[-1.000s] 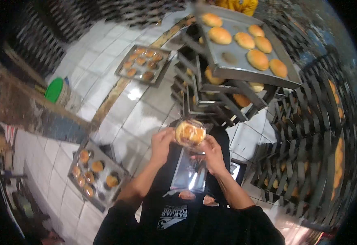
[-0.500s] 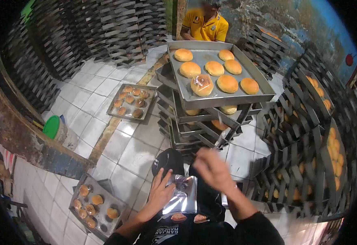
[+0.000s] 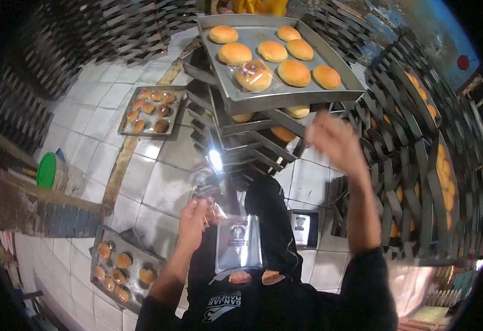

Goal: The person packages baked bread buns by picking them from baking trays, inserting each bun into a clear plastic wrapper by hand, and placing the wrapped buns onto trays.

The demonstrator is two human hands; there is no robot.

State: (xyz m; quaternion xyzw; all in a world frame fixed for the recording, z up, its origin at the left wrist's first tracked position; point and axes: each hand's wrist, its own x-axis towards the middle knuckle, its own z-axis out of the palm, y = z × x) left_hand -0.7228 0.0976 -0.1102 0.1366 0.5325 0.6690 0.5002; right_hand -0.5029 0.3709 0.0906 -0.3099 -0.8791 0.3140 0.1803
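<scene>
Pinched in my left hand (image 3: 193, 225) is a clear plastic bag (image 3: 211, 193), blurred and raised over my lap. More clear bags (image 3: 238, 243) lie flat on my lap just right of that hand. My right hand (image 3: 335, 138) is raised beside the right front of the top tray (image 3: 291, 101), smeared by motion, so its fingers are unclear. On that tray sit several round golden buns (image 3: 294, 73) and one bun in clear wrap (image 3: 254, 76) near the front left corner.
Floor trays with wrapped buns stand at the left (image 3: 123, 127) and lower left (image 3: 95, 259). A green-lidded bucket (image 3: 46, 170) is farther left. Stacked trays (image 3: 407, 182) fill the right. A box of bags (image 3: 303, 229) sits beside my leg. Across the stack is a person in yellow (image 3: 259, 6).
My left hand has lifted a bag off the pile on my lap. My right hand has moved up and right toward the tray. The view has shifted, so the top tray appears higher and farther left.
</scene>
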